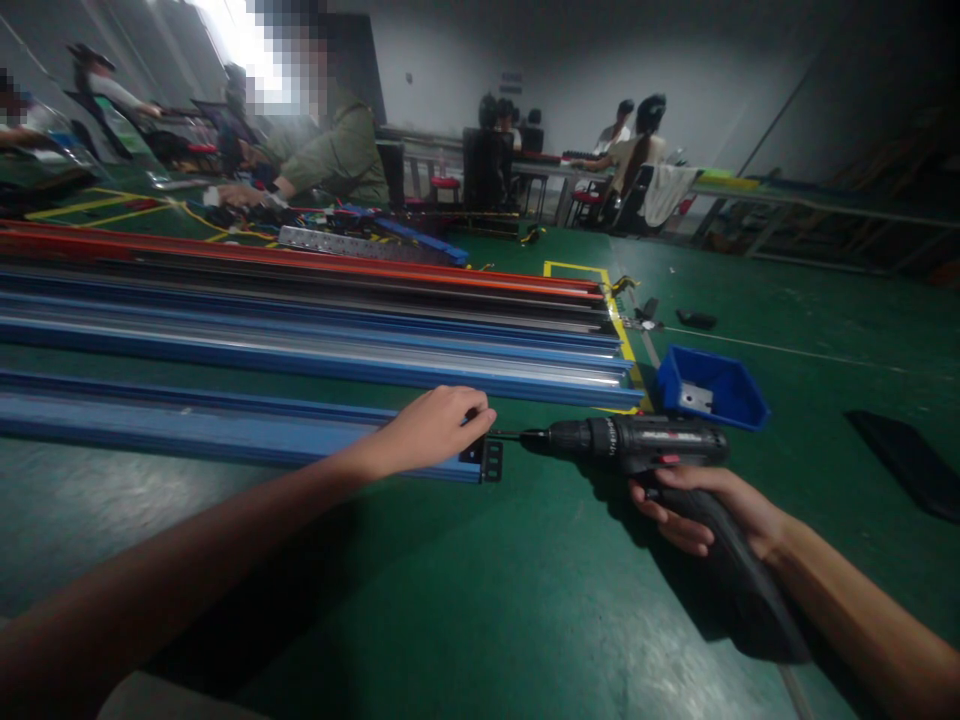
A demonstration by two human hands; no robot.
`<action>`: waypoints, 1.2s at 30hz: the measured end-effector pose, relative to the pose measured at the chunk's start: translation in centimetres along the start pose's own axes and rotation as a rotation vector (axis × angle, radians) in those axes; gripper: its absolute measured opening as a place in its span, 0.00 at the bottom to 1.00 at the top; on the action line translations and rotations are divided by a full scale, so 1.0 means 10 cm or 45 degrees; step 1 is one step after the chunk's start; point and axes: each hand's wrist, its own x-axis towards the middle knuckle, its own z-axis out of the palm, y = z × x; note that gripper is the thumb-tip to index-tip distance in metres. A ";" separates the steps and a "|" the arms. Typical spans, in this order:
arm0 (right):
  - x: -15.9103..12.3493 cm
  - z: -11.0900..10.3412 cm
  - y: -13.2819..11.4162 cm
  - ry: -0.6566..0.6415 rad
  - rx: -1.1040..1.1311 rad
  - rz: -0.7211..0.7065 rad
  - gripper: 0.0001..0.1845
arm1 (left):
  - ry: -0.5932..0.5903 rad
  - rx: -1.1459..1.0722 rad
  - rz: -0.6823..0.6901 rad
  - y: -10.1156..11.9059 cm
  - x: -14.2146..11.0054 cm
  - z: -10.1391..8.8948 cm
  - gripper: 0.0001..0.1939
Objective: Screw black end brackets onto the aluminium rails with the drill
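Note:
My right hand (712,505) is wrapped round the grip of a black cordless drill (652,440), which lies level and points left. Its long thin bit (506,435) reaches the fingertips of my left hand (442,425). That hand is closed over the right end of a blue metal channel (225,425), at the black end bracket (491,462) with slots in it. Thumb and fingers press around the bracket's upper part; whether a screw is between them is hidden. The channel lies on the green surface.
Beyond lie several long blue, black and orange channels (375,350), side by side. A blue bin (720,385) with metal parts stands behind the drill. At right is a dark flat object (904,460). Across from me a person in a green sleeve (337,150) works; others sit farther back.

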 end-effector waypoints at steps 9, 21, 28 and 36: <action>-0.01 -0.04 0.03 -0.018 -0.026 -0.014 0.18 | 0.012 0.003 0.014 0.01 -0.01 0.00 0.18; -0.02 -0.02 0.00 -0.031 -0.011 -0.002 0.14 | 0.007 0.018 0.019 0.00 -0.01 -0.01 0.18; -0.01 -0.02 0.00 -0.049 0.021 -0.007 0.13 | 0.006 0.043 0.028 0.01 -0.01 -0.01 0.19; -0.02 -0.03 0.02 0.003 0.010 -0.006 0.14 | 0.006 0.063 0.026 0.01 -0.01 0.00 0.19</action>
